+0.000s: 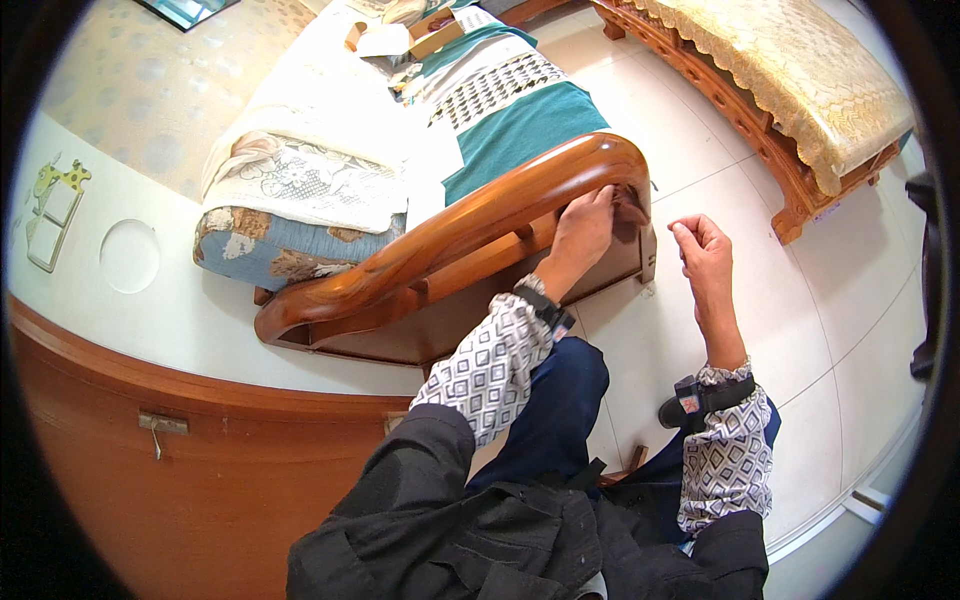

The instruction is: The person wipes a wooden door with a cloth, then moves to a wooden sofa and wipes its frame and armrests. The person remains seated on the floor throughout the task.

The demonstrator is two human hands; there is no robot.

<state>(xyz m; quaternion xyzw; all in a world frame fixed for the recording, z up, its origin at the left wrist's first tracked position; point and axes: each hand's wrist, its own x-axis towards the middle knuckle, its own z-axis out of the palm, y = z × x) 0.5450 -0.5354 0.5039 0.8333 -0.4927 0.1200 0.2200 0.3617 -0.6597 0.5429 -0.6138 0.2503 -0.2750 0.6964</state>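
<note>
My left hand [582,232] is at the rounded front end of a glossy brown wooden armrest [510,192]. Its fingers are drawn together against the wood, and whatever lies between them is too small or hidden to make out. A dark brownish patch beside the fingertips could be a reflection or shadow on the polish. To the right of the armrest, my right hand [708,262] hovers over the floor, apart from the wood. Thumb and forefinger meet there in a pinch, the other fingers curled; anything held is too small to name.
Beyond the armrest, a sofa seat carries a white lace cover [300,165] and a teal patterned cloth [530,140], with an open cardboard box [435,35] farther back. A carved wooden table [720,110] under a gold cloth stands at the far right. A brown door [200,490] is at the left.
</note>
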